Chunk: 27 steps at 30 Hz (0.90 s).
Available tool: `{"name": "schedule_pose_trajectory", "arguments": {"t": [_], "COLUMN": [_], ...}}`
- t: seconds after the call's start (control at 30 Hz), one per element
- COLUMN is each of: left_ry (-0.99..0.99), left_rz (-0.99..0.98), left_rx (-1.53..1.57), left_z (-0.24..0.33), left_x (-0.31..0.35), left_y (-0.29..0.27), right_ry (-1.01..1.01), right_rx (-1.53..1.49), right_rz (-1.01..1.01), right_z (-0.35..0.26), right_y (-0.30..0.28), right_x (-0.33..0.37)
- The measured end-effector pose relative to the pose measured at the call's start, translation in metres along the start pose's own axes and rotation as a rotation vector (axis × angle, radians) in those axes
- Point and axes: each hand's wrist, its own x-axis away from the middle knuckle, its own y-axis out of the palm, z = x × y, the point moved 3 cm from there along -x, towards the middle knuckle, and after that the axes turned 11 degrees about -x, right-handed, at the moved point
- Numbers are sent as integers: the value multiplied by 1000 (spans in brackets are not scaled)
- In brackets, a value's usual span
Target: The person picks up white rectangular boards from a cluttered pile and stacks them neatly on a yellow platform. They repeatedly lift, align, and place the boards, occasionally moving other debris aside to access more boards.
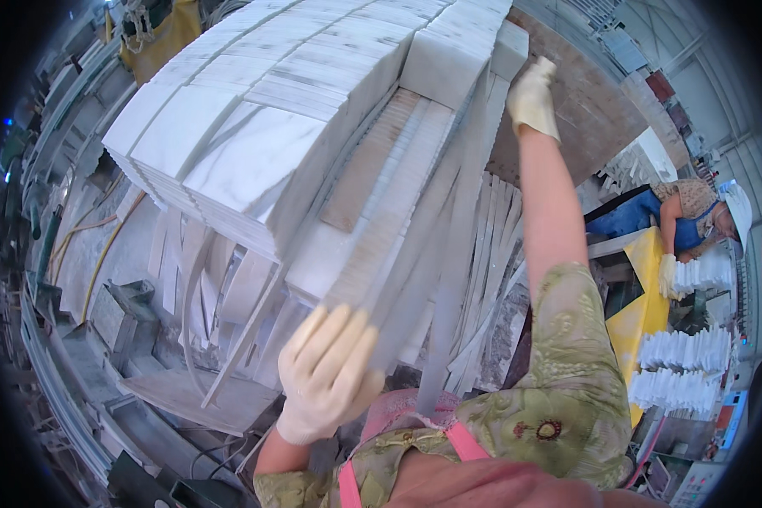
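Observation:
Both my hands wear cream gloves. My left hand (326, 372) is low in the middle, fingers curled over the near end of a long thin stone strip (371, 254), which is smeared by motion. My right arm reaches far forward. My right hand (533, 102) is beside a pale stone block (509, 51) at the far end of the pile; its fingers are mostly hidden, so their grip does not show. Left of the strip stands a big stack of white, grey-veined stone slabs (254, 157). A brown strip (371, 161) lies in the gap beside the stack.
Several long stone offcuts (487, 224) lean below my right arm. At the right, another person (694, 212) in a blue apron bends over bundles of white strips (681, 368) beside a yellow frame (643, 296). Metal machine parts (123, 317) and a yellow hose (102, 258) are at the left.

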Motion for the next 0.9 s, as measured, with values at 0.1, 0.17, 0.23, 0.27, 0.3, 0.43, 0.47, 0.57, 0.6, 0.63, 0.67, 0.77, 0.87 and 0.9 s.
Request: {"name": "schedule_pose_trajectory", "arguments": {"t": [0.1, 0.17, 0.23, 0.27, 0.3, 0.43, 0.47, 0.57, 0.6, 0.63, 0.67, 0.77, 0.87, 0.9], "left_ry": [-35, -82, -109, -101, -97, -106, -94, -95, -100, -118, -115, -106, -81, -72], "left_rz": [-39, -49, -40, -9, 6, 48, 66, 71, 71, 85, 80, 86, 112, 117], "left_rx": [22, 53, 58, 89, 101, 138, 155, 169, 170, 173, 180, 198, 195, 181], "left_z": [-4, -7, -9, -8, -8, -8, -8, -10, -10, -11, -12, -16, -22, -24], "left_x": [17, 23, 26, 26, 27, 25, 24, 21, 20, 19, 19, 19, 22, 22], "left_y": [-7, -11, -12, -14, -15, -15, -15, -14, -14, -14, -13, -12, -11, -10], "right_ry": [88, 115, 7, -39, -88, -279, -324, -374, -359, -241, -269, -318, -564, -698], "right_rx": [-393, -576, -568, -532, -470, 75, 230, 475, 534, 433, 412, 538, 733, 735], "right_rz": [-162, -300, -330, -362, -416, -687, -751, -826, -841, -837, -825, -892, -928, -994], "right_z": [0, -3, -16, -24, -37, -88, -98, -104, -103, -100, -100, -91, -82, -80], "right_y": [63, 73, 60, 49, 46, 57, 66, 89, 95, 101, 101, 104, 105, 105], "right_x": [3, 3, -1, -3, -8, -8, -2, 31, 39, 45, 47, 38, 19, 17]}}
